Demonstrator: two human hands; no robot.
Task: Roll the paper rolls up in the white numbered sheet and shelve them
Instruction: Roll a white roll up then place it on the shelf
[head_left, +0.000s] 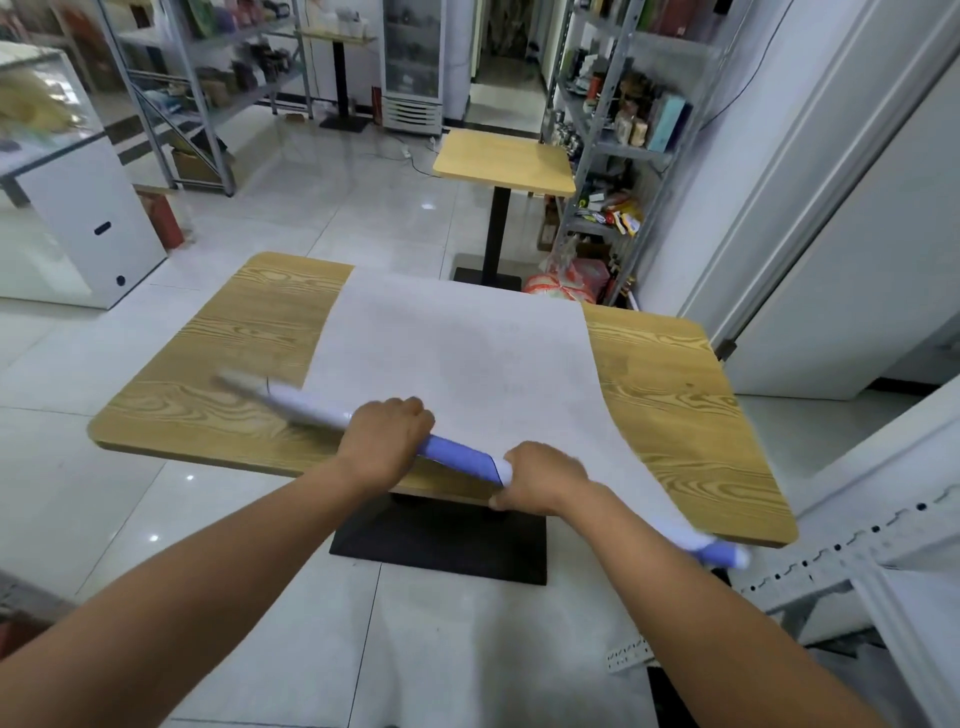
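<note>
Head view: your left grip (384, 441) and right grip (545, 480) both curl round the long lavender-and-white paper roll bundle (457, 457), held diagonally over the near edge of the wood-grain counter (208, 364). Likely light, hollow, crushable: hold mid-span, gently. Beyond it, the thin white paper sheet (457, 353) lies flat on the counter; probably floppy, tears easily.

Lilac-and-white paper rolls (460, 457), white sheet (457, 348), wood-grain table (675, 395).

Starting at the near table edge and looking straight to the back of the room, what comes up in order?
Paper roll → white sheet → small table → glass-door fridge.
</note>
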